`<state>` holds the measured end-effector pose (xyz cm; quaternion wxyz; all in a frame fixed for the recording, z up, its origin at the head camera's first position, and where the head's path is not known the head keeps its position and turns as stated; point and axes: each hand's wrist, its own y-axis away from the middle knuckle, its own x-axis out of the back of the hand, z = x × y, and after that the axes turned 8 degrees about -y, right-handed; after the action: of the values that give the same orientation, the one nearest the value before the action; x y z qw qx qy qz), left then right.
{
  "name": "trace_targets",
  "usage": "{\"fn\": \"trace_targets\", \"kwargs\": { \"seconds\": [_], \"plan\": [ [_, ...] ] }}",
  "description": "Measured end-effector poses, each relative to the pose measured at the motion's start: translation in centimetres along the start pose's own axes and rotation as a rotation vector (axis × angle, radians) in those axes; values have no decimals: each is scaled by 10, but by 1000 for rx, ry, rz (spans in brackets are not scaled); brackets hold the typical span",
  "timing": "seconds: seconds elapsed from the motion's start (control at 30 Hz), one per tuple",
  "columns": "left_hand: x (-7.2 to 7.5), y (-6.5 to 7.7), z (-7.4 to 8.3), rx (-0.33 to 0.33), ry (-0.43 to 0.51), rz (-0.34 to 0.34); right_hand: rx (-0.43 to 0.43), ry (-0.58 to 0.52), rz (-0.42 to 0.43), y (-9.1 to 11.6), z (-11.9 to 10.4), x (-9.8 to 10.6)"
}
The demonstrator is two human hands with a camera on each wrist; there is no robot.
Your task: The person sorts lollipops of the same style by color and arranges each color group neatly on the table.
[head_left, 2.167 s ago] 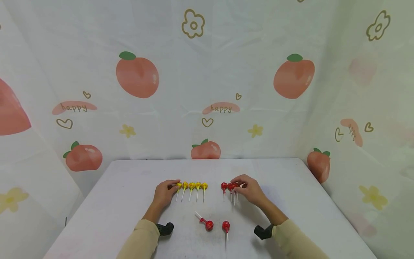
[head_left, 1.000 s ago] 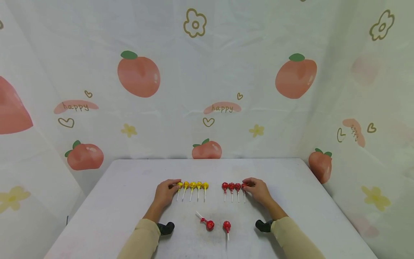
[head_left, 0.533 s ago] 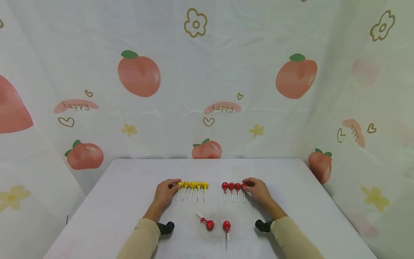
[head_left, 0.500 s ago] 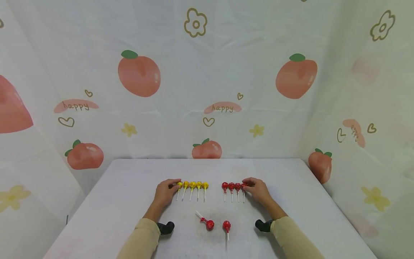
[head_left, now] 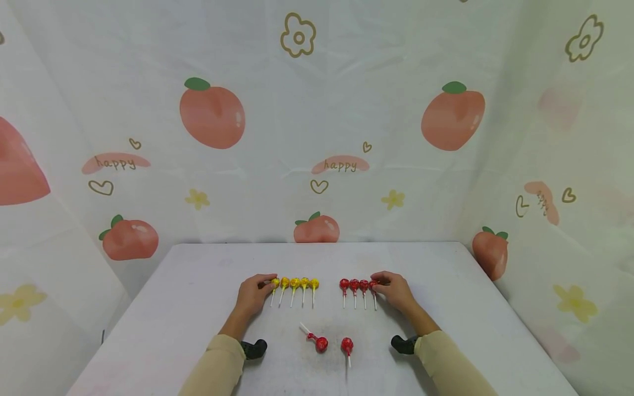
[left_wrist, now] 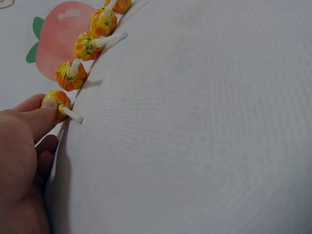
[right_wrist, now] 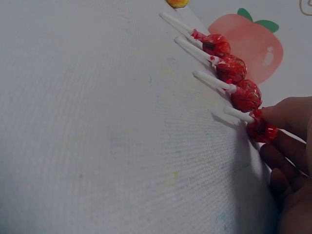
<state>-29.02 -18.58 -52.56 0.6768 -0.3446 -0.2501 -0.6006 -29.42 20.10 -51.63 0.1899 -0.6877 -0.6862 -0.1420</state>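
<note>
My left hand (head_left: 252, 292) pinches the leftmost yellow lollipop (left_wrist: 57, 103) between thumb and fingers. The other yellow lollipops (head_left: 294, 283) lie to its right in a row, sticks toward me. At the right end of a row of red lollipops (head_left: 354, 285), my right hand (head_left: 396, 290) pinches the last red lollipop (right_wrist: 262, 127) by its wrapped head; the thumb covers part of it. Nearer to me lie two more: one red lollipop (head_left: 321, 344) with its stick pointing up-left, and another red lollipop (head_left: 346, 346) with its stick toward me.
Everything lies on a white table (head_left: 223, 258), whose far edge meets a white curtain (head_left: 267, 192) printed with peaches. A gap separates the yellow row from the red row. Black wrist straps (head_left: 255, 349) show at the sleeves.
My right hand moved right from within the red row and set a red lollipop at its right end, then its stick shifted slightly. The left hand stays on the same yellow lollipop.
</note>
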Motion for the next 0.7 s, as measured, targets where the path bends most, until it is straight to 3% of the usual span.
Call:
{"fn": "trace_targets", "kwargs": {
  "seconds": [0.57, 0.7],
  "plan": [
    [0, 0, 0, -1, 13, 8, -7, -43, -3, -1, 0, 2],
    [-1, 0, -1, 5, 16, 10, -10, -44, 33, -1, -3, 5]
  ]
}}
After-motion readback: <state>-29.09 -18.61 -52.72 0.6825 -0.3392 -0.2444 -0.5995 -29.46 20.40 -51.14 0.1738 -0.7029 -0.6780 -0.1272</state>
